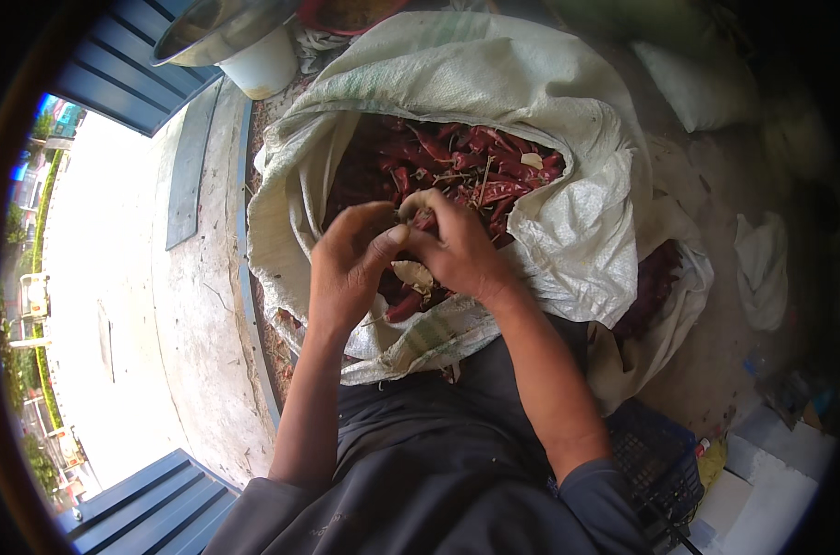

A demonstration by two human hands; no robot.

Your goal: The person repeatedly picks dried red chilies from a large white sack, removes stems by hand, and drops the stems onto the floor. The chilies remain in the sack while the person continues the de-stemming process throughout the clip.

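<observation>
A large white woven sack lies before me with its mouth rolled wide. Dried red chili peppers with thin stalks fill it. Over the peppers, my right hand has its fingers closed on a dried red chili pepper. My left hand meets it, the thumb touching the fingers of my right hand; its fingertips are partly hidden, so whether they grip the pepper too cannot be told. Below the hands, a pale dry leaf rests on the peppers, near a single red pepper at the sack's near edge.
A second sack holding red peppers stands at the right. Beyond the first sack are a metal basin on a white bucket and a red basin. A dark plastic crate is at lower right. A metal door track runs along the left.
</observation>
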